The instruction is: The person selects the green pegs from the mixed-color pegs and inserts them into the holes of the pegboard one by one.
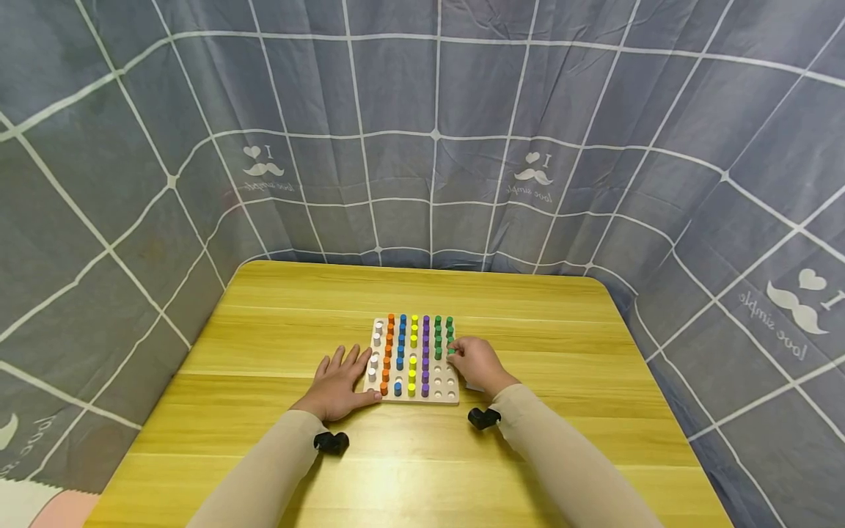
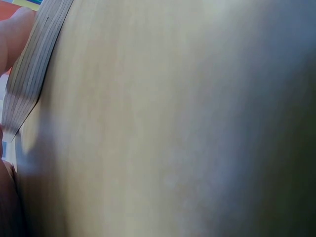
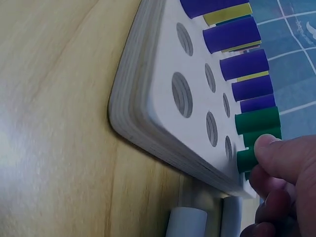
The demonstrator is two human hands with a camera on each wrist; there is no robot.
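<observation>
A pale wooden pegboard [image 1: 444,402] bears columns of white, orange, blue, yellow, purple and green pegs. My right hand [image 1: 480,363] is at its right side, thumb and fingertips pinching a green peg [image 3: 247,161] in the rightmost column. In front of that peg, the two right columns show bare round holes [image 3: 182,95]. My left hand [image 1: 339,387] lies spread at the board's left edge, its thumb by the front left corner. The left wrist view catches only part of its fingers [image 2: 15,37] against the layered board edge.
White cylinders [image 3: 186,222] lie on the wooden table [image 1: 541,323] beside the board's right edge, partly hidden by my right hand in the head view. Grey checked curtains [image 1: 396,169] hang around the table's back and sides.
</observation>
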